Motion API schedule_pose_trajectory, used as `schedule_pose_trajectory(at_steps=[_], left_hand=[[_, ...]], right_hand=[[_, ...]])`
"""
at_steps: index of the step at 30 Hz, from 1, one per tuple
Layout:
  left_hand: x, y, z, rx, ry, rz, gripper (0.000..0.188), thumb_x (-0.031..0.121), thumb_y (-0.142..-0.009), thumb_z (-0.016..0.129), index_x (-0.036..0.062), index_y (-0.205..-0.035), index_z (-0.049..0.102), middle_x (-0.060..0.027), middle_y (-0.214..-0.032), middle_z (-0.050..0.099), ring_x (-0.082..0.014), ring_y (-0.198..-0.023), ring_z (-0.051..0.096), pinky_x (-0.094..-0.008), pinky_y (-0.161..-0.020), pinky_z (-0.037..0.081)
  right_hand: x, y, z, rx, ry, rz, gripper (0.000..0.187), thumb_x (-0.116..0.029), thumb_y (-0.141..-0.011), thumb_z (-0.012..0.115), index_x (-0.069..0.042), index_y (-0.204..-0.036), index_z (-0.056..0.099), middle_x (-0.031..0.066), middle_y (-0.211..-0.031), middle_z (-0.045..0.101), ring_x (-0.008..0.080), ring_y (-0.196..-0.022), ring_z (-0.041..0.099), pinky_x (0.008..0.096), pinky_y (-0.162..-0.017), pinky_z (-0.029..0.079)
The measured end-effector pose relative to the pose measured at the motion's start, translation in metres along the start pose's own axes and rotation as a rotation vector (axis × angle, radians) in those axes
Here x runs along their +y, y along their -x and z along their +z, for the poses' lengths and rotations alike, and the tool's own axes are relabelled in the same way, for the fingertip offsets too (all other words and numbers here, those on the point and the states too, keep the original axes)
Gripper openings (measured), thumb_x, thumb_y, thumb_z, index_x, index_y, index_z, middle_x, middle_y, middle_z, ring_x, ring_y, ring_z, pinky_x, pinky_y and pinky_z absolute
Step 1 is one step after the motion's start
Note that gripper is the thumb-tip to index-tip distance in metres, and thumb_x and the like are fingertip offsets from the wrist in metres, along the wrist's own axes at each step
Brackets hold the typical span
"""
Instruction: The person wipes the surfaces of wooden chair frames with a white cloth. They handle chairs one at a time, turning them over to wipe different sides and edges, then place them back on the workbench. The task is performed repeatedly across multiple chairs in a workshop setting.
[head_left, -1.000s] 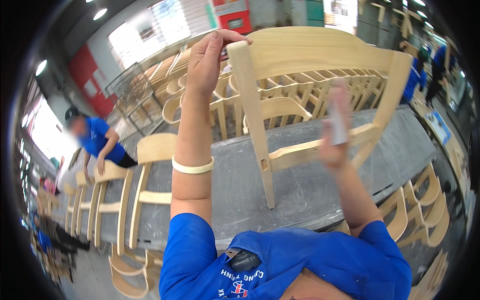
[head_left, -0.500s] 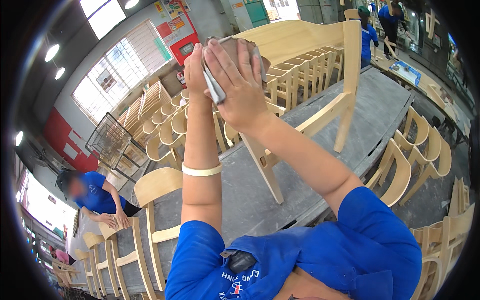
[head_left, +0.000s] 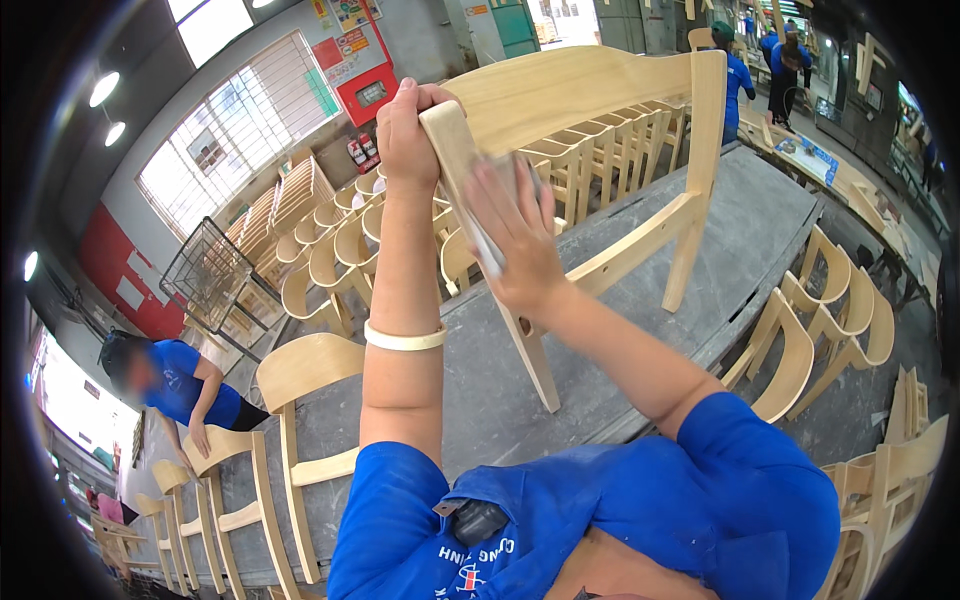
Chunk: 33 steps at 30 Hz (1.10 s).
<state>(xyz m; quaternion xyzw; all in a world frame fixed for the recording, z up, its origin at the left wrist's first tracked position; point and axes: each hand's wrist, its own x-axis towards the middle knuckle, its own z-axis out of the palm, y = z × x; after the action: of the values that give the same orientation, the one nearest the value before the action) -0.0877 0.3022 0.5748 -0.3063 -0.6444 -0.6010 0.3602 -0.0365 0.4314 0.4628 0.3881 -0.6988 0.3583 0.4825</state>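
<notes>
**Chair Frame Held and Rubbed on the Table**

The wooden chair stands upturned on the grey table. The left hand has its grip clamped on the leg end at 11 o'clock. The right hand presses a sanding pad flat against that leg, whose long axis runs from 11 to 5 o'clock. Open table lies at 3 o'clock; stacked chairs crowd 10 o'clock.

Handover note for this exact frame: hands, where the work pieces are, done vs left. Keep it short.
Left hand grips the top corner of the unfinished wooden chair frame, steadying it on the grey workbench.
Right hand presses a small sanding pad flat against the frame's near leg, just below the left hand.
Done: cannot tell how much is sanded.
Left: probably the lower leg and remaining frame.
</notes>
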Motion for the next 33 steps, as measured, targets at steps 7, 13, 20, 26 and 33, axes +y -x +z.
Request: schedule_pose_trajectory(at_steps=[7,13,20,26,33], left_hand=[[-0.004,0.001,0.002,0.042,0.009,0.011,0.055,0.029,-0.095,0.028,-0.0037,-0.066,0.061,-0.0069,-0.059,0.058,-0.0128,-0.054,0.049,-0.0263,-0.055,0.039],[0.005,0.006,0.011,0.067,0.017,0.032,0.056,0.030,-0.097,0.026,-0.0030,-0.066,0.059,-0.0062,-0.059,0.057,-0.0118,-0.052,0.049,-0.0260,-0.053,0.039],[0.013,0.014,0.022,0.128,-0.034,0.094,0.057,0.031,-0.098,0.026,-0.0037,-0.066,0.059,-0.0065,-0.059,0.057,-0.0118,-0.053,0.050,-0.0250,-0.052,0.039],[0.023,0.018,0.030,0.067,0.057,0.052,0.057,0.032,-0.097,0.027,-0.0037,-0.067,0.059,-0.0068,-0.059,0.057,-0.0119,-0.054,0.051,-0.0248,-0.054,0.040],[0.049,0.041,0.059,0.064,0.055,0.101,0.054,0.032,-0.097,0.028,-0.0021,-0.072,0.061,-0.0072,-0.062,0.058,-0.0122,-0.059,0.053,-0.0238,-0.058,0.041]], right_hand=[[0.025,-0.017,0.011,0.076,-0.007,0.020,0.071,-0.023,-0.084,0.055,-0.009,-0.145,0.022,0.0084,-0.149,0.026,0.0462,-0.135,0.016,0.0652,-0.101,0.010],[0.005,0.008,-0.002,-0.003,0.022,0.004,0.070,-0.025,-0.082,0.055,-0.009,-0.144,0.025,0.0094,-0.149,0.024,0.0458,-0.136,0.014,0.0631,-0.103,0.009],[0.021,-0.024,-0.003,-0.005,0.103,-0.031,0.062,-0.024,-0.085,0.052,-0.013,-0.143,0.032,0.0107,-0.150,0.023,0.0469,-0.137,0.007,0.0596,-0.106,0.001],[-0.003,0.015,-0.019,0.018,0.117,-0.117,0.062,-0.023,-0.081,0.058,-0.018,-0.139,0.038,0.0045,-0.148,0.030,0.0484,-0.135,0.014,0.0639,-0.102,0.007],[0.016,-0.036,-0.066,0.284,-0.118,-0.138,0.046,-0.022,-0.090,0.050,-0.011,-0.134,0.046,0.0131,-0.146,0.032,0.0422,-0.135,0.021,0.0514,-0.107,0.014]])
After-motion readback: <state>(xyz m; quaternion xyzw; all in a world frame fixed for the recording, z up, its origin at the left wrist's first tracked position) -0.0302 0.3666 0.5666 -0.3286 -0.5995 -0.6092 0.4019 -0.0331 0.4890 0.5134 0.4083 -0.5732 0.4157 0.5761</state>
